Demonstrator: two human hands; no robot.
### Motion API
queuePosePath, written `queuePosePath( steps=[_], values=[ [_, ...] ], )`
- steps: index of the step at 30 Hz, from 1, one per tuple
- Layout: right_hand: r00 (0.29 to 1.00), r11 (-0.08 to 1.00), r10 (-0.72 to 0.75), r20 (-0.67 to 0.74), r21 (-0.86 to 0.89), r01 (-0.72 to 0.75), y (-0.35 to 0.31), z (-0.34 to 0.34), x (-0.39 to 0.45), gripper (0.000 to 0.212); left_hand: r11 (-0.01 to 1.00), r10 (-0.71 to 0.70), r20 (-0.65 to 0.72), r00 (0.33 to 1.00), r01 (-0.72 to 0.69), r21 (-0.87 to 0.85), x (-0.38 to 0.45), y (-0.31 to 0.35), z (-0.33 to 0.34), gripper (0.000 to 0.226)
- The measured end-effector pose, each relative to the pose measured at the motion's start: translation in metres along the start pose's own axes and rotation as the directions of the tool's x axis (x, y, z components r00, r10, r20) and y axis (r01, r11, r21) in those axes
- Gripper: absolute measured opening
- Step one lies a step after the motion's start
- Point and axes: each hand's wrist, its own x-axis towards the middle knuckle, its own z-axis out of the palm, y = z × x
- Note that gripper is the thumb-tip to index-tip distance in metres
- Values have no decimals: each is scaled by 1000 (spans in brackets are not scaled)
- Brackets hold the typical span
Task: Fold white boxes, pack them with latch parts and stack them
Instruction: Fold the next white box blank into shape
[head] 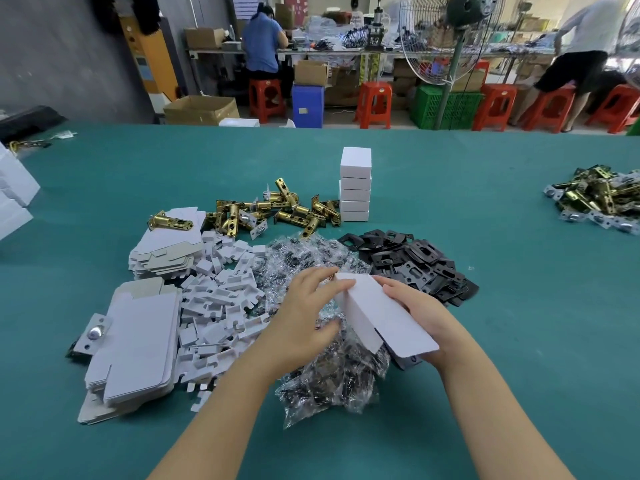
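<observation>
Both hands meet over the middle of the green desk [502,216], holding a half-formed white box [377,311] between them. The right hand [420,311] cups the box from beneath and on its right side, fingers curled round its edge. The left hand [304,315] lies against the box's left face, fingers fairly straight along the top corner and thumb below; whether it pinches the card cannot be told. The box's long flap points toward the near edge, tilted.

Directly under the hands lies a heap of clear bags of small dark parts [332,379]. To the left of that heap sits a pile of small white card inserts [221,306], and further left, toward the near left corner, a stack of flat white box blanks [135,344] with a silver plate [90,336] resting at its left side. A second stack of blanks [166,251] lies just behind, with one brass latch [169,221] on top of it.

Right of the bags is a spread of black plates [415,265]. Beyond the middle lies a pile of brass latches [277,211], and just beside its right end stands a column of finished white boxes [355,185], five high. Near the far right edge is another heap of latch parts [599,199]. More white boxes [14,192] sit at the left edge.
</observation>
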Motion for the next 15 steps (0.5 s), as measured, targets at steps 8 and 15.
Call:
queuePosePath(
  steps=[8,15],
  values=[
    [985,993,-89,146,92,76,9,4,0,27,982,-92,-199,976,56,-178,4,-2,10,33],
    [911,913,-359,202,-126,387,22,7,-2,51,912,-260,-80,962,217,-347,4,-19,8,25]
  ],
)
